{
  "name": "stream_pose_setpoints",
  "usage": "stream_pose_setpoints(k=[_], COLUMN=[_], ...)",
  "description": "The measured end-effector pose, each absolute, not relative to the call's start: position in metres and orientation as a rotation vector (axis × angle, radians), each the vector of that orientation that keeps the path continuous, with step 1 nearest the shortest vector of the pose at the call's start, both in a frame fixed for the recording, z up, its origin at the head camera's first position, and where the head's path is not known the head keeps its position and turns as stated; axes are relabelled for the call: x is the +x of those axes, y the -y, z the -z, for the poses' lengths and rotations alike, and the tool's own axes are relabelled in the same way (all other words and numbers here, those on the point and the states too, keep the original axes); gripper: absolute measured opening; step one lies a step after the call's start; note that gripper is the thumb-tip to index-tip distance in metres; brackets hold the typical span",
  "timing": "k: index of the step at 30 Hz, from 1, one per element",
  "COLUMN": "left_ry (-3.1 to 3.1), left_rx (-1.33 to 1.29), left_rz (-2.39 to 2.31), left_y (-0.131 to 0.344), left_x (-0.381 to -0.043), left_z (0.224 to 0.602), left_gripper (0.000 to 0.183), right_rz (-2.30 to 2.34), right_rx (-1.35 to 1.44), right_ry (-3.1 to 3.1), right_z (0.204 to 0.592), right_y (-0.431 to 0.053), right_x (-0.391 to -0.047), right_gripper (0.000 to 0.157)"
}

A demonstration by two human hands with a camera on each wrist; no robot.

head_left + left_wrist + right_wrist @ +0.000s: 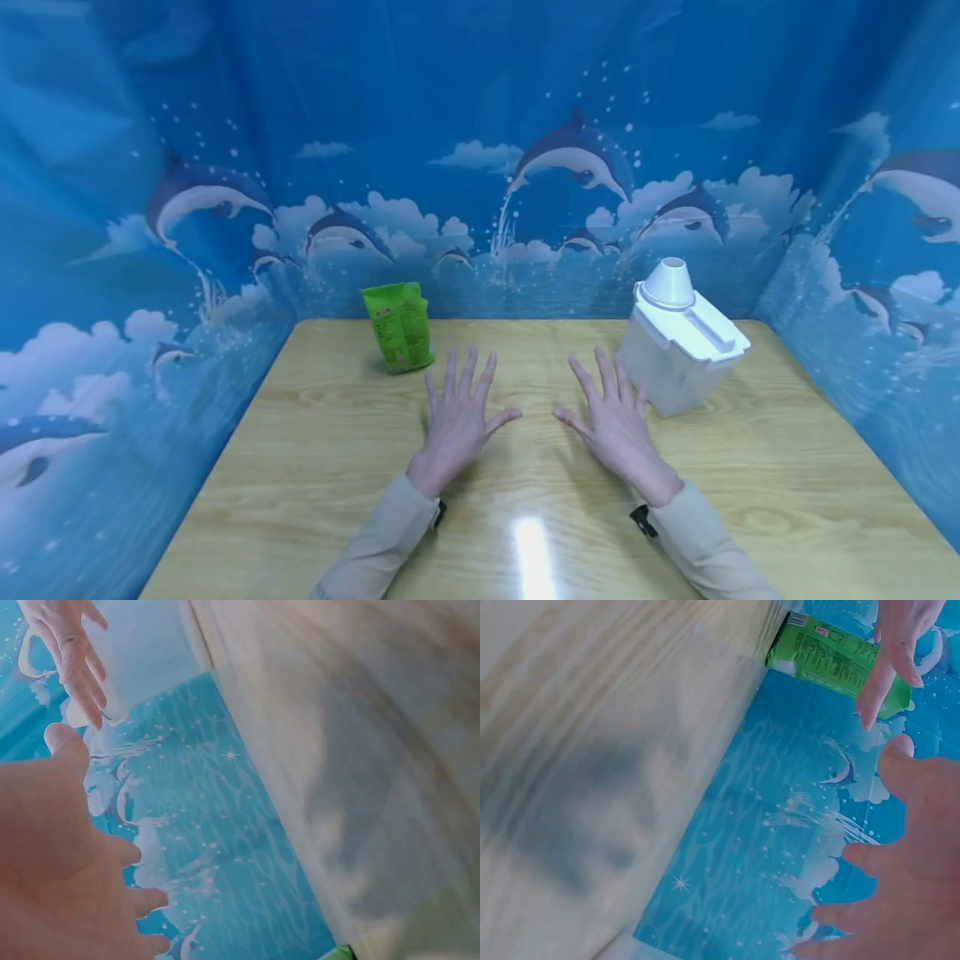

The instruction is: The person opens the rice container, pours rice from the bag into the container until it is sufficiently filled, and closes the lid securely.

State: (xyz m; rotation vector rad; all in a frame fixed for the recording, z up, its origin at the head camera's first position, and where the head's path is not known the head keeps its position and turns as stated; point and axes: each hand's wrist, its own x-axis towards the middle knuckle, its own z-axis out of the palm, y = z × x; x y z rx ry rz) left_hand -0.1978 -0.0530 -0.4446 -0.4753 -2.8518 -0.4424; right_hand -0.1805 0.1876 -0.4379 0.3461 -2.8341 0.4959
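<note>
My left hand (456,421) hovers palm-down over the table with fingers straight and spread, holding nothing. Beyond its fingertips a green printed bag (401,333) stands upright, its top edge crumpled. On the other side my right hand (618,429) is spread in the same way, also holding nothing. Just past its fingers sits a whitish translucent plastic container (663,371) with a white lid (701,325) and a cone-shaped cup (670,286) upside down on top. In the right wrist view the green bag (829,660) appears partly behind the left hand (904,645).
Both things stand on a light wood-grain table (322,467), near its back edge. A blue curtain (480,100) printed with dolphins and clouds hangs behind and along both sides. A bright light reflection shows on the table front.
</note>
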Motion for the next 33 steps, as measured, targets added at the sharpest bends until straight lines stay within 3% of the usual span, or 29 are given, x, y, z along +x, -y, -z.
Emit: stream_pose_setpoints(k=[8,15,21,29,33], left_ry=[2.848,2.705,2.663,2.655,2.638], left_rx=[-0.584,-0.669,-0.695,-0.711,-0.704], left_rz=[0.637,0.619,0.608,0.613,0.604], left_y=[0.044,0.032,0.016,-0.015,-0.032], left_x=[-0.211,-0.229,-0.242,-0.251,-0.253], left_z=[0.415,0.384,0.366,0.359,0.362], left_gripper=[0.079,0.045,0.031,0.031,0.036], right_rz=[-0.644,-0.675,-0.639,-0.605,-0.603], right_rx=[0.425,0.428,0.304,0.078,-0.046], right_ry=[2.674,2.373,2.160,2.212,2.363], right_z=[0.420,0.399,0.378,0.362,0.363], right_y=[-0.200,-0.222,-0.249,-0.290,-0.301], right_x=[-0.180,-0.190,-0.205,-0.223,-0.225], right_gripper=[0.035,0.015,0.017,0.024,0.036])
